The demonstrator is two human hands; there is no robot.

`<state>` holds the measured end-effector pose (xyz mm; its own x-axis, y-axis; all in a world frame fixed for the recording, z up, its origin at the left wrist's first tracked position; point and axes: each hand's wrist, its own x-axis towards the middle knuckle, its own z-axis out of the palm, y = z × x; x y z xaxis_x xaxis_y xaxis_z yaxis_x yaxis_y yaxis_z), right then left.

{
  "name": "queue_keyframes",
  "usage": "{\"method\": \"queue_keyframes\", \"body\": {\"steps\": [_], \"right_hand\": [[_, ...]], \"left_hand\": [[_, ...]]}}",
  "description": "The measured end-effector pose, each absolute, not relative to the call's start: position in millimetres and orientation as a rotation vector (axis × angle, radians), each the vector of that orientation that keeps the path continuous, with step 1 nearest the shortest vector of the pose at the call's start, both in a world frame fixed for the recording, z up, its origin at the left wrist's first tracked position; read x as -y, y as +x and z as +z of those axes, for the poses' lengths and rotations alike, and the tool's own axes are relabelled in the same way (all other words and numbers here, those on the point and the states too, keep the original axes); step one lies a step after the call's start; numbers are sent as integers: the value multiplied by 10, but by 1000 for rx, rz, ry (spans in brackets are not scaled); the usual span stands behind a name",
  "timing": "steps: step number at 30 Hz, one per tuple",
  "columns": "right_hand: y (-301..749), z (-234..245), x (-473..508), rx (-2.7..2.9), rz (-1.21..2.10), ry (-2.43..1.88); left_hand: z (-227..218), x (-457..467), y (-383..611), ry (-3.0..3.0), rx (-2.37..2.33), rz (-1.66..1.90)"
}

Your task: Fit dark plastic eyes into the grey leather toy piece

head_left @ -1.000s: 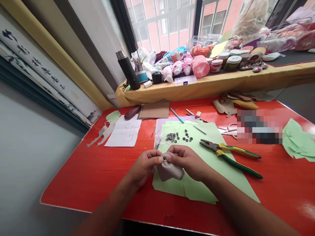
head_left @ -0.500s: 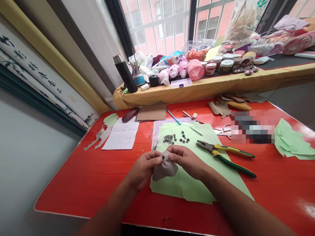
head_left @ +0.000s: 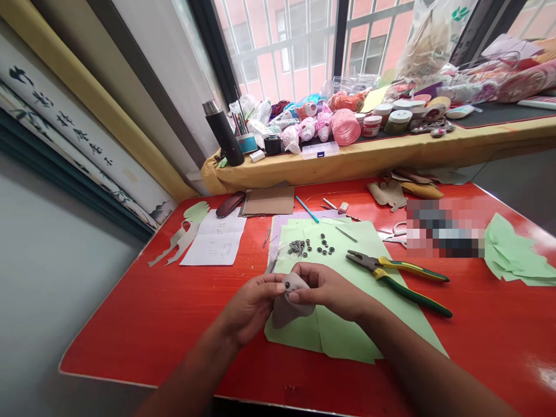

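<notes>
A small grey fabric piece (head_left: 292,310) is held between both hands above the green paper (head_left: 347,333). On its upper part shows a small dark round snap button (head_left: 287,285). My left hand (head_left: 256,301) pinches the fabric's left side, thumb beside the button. My right hand (head_left: 328,289) grips the right side with thumb and fingers, the thumb lying across the front. Beyond the hands lie several loose dark snap parts (head_left: 325,251) and a clear bag of them (head_left: 297,248). Pliers (head_left: 369,262) with green and yellow handles rest to the right, jaws parted.
Scissors (head_left: 395,236) and green paper scraps (head_left: 516,249) lie right on the red table (head_left: 143,318). A printed sheet (head_left: 215,240), a glasses case (head_left: 230,204) and brown card (head_left: 269,201) lie left. A black flask (head_left: 223,133) and craft supplies crowd the windowsill.
My right thumb has moved lower across the fabric, and my right fingers have shifted on its edge. The fabric has turned slightly and dropped a little. Both hands keep their hold.
</notes>
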<state>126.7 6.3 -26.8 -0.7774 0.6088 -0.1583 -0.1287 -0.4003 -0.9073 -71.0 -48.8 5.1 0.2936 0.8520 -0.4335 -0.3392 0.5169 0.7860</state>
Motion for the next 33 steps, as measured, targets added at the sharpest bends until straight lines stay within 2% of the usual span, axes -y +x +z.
{"method": "queue_keyframes", "body": {"steps": [15,21,33], "right_hand": [[1304,-335,-114,1401,2222,-612],[1302,-318,-114,1470,2105,-618],[1274,-362,-128,1264,2111,-707]], "left_hand": [[-54,486,-741,613,-934,914],[-90,494,-743,549,-944,957],[-188,508,-637,550,-1035,1113]]}}
